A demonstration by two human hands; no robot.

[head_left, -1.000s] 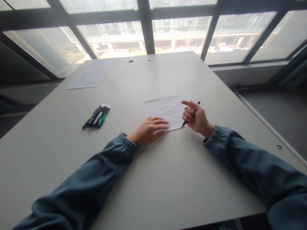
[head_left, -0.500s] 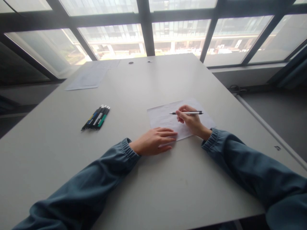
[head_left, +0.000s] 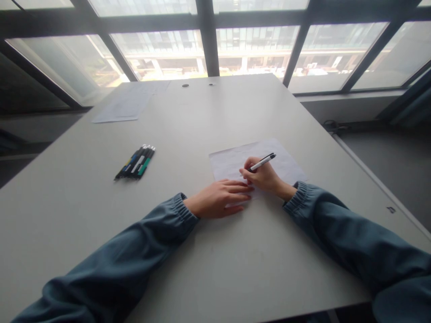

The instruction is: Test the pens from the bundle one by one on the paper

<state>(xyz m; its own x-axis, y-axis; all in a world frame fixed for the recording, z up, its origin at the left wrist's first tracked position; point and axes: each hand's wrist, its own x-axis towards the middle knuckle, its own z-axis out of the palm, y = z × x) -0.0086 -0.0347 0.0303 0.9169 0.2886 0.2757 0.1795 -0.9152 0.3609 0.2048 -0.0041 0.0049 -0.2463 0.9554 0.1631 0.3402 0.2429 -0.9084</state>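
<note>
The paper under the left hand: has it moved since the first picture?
Yes; judged against the window post, the paper has shifted rightward and nearer.

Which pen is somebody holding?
The white-and-black pen in the right hand; the other pens lie bunched together on the table, untouched by either hand.

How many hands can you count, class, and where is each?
2: the left hand rests on the near paper; the right hand holds a pen over it.
</note>
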